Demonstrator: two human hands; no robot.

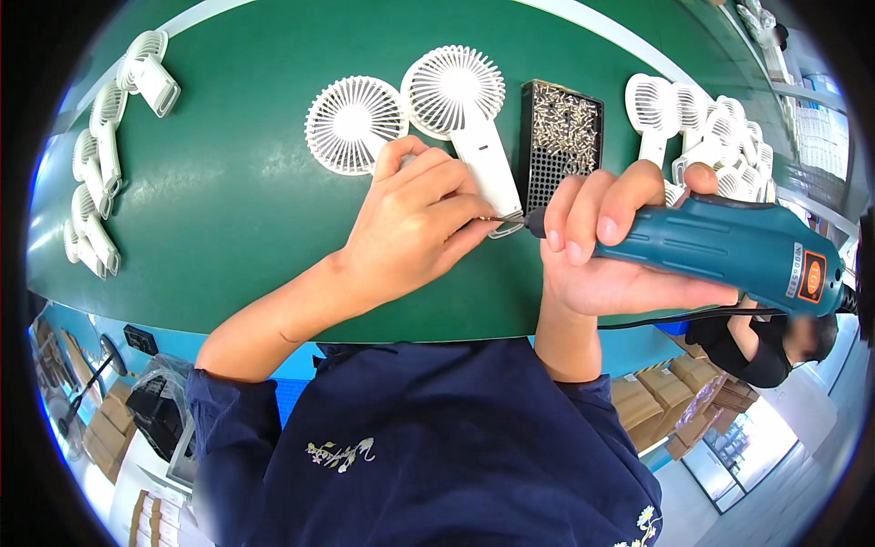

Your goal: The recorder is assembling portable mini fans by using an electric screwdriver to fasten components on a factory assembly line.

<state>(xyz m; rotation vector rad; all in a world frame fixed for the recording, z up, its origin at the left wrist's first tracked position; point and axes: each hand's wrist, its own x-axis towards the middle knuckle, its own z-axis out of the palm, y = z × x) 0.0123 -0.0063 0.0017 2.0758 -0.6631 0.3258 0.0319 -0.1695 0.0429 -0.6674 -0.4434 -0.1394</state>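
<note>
My right hand (602, 242) is wrapped round a teal electric screwdriver (702, 242), held nearly level with its bit pointing left. At the tip of the metal bit (510, 219), the thumb and forefinger of my left hand (410, 214) are pinched together; whatever they hold is too small or hidden to name. Beneath that hand lies a white handheld fan (351, 125), its handle mostly covered by my fingers. A second white handheld fan (483, 159) lies just right of it, grille pointing away from me, its handle running down toward the bit.
A black tray (547, 187) of small metal screws stands right of the fans. More white fans (652, 105) cluster at the right, and several (105, 132) line the left of the green table (237, 182). A power cord (656, 319) trails behind the screwdriver. Another person (756, 346) is at the right.
</note>
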